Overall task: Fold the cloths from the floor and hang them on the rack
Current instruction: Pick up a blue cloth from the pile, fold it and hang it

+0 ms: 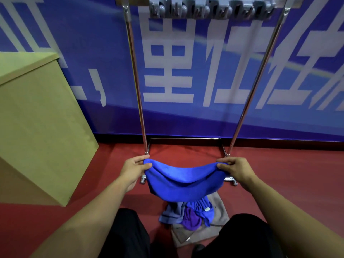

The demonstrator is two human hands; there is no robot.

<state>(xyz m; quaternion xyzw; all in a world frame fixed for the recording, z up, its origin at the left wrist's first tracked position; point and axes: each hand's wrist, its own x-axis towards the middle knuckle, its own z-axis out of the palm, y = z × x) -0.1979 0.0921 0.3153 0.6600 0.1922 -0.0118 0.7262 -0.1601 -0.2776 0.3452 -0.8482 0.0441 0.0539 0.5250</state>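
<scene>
A bright blue cloth (184, 181) hangs doubled over in the air between my hands, sagging in the middle. My left hand (135, 169) pinches its left end and my right hand (235, 170) pinches its right end. Beneath it, between my legs, a pile of cloths (188, 215) lies on the red floor: grey-blue, purple, blue and a beige-grey one underneath. The metal rack (137, 90) stands right in front of me, with two chrome uprights and a grey clip strip (210, 9) along its top bar.
A tan cardboard box (37, 118) stands at the left on the red floor (290, 164). A blue banner wall (186, 71) with white characters runs behind the rack. The rack's feet (230, 180) reach toward me on the floor.
</scene>
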